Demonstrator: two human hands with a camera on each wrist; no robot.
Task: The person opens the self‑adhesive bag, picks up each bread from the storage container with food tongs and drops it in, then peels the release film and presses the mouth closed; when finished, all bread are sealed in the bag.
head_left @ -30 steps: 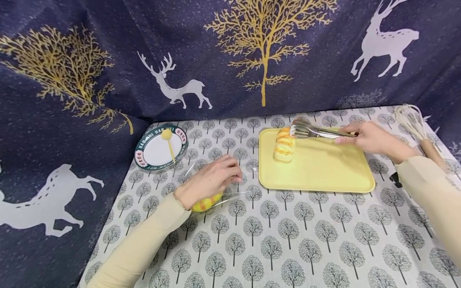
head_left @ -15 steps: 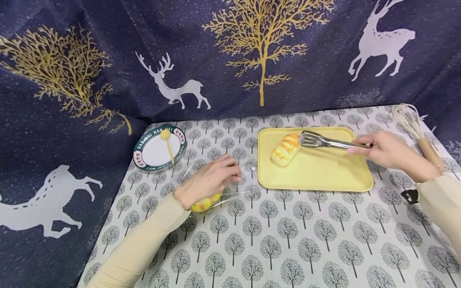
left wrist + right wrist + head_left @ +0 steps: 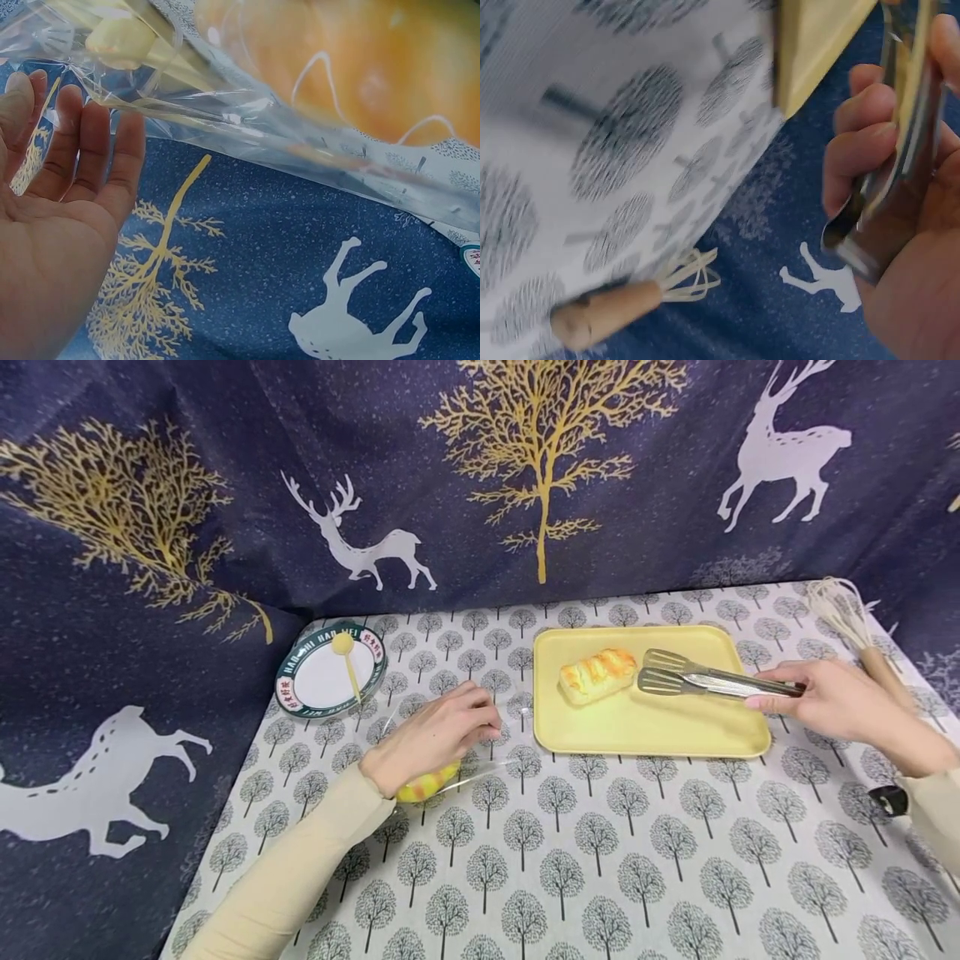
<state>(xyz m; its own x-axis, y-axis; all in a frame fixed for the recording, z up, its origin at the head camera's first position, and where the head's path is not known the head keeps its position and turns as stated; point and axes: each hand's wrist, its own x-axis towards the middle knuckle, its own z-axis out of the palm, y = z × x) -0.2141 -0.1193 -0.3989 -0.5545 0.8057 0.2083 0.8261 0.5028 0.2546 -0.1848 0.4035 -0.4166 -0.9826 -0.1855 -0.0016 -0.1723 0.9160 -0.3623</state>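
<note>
My right hand point(image 3: 832, 697) grips metal tongs point(image 3: 705, 679) by their handle end. Their slotted heads sit spread, right beside one end of a golden-topped bread loaf point(image 3: 598, 677). The loaf lies crosswise on the left part of a yellow tray point(image 3: 675, 727). Left of the tray, my left hand point(image 3: 442, 727) pinches the edge of a clear plastic bag point(image 3: 247, 112). A yellow-and-orange bread-like piece point(image 3: 429, 785) shows partly under the left wrist; the rest is hidden by the hand. The right wrist view shows fingers wrapped round the tongs point(image 3: 900, 180).
At the back left stands a green-rimmed plate point(image 3: 300, 702) with a small yellow spoon point(image 3: 347, 660) on it. A whisk point(image 3: 855, 631) with a wooden handle lies at the far right. Near the right sleeve is a small black object point(image 3: 890, 800). A dark patterned cloth hangs behind the table.
The tongs have moved right and toward the near side. The loaf has turned from lengthwise to crosswise on the tray, and the tongs now sit off its right end. The left hand stays put.
</note>
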